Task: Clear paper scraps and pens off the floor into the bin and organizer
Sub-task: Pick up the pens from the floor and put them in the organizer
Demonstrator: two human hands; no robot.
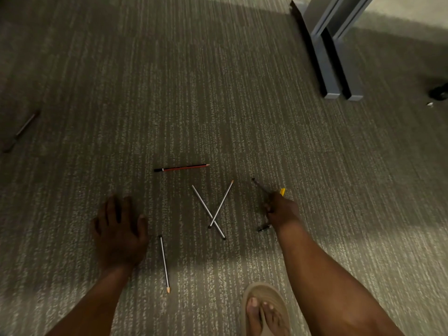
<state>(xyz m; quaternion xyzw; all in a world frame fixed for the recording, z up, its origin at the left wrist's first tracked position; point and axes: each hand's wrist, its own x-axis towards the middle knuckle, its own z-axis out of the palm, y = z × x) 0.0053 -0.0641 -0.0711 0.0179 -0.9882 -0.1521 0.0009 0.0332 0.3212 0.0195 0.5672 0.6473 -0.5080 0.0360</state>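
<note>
Mid pen-gathering, the right hand (281, 209) had its fingers clenched around several pens (260, 186) right of centre, the left hand (120, 232) lay spread on the carpet, and the crossed pencils (214, 210) between them looked next.

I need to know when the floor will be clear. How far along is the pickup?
Early. No paper scraps, bin or organizer in view. The right hand grips a few pens; the left hand is empty. Still on the carpet: the red pencil, two crossed pencils, one lone pencil, another far left.
</note>
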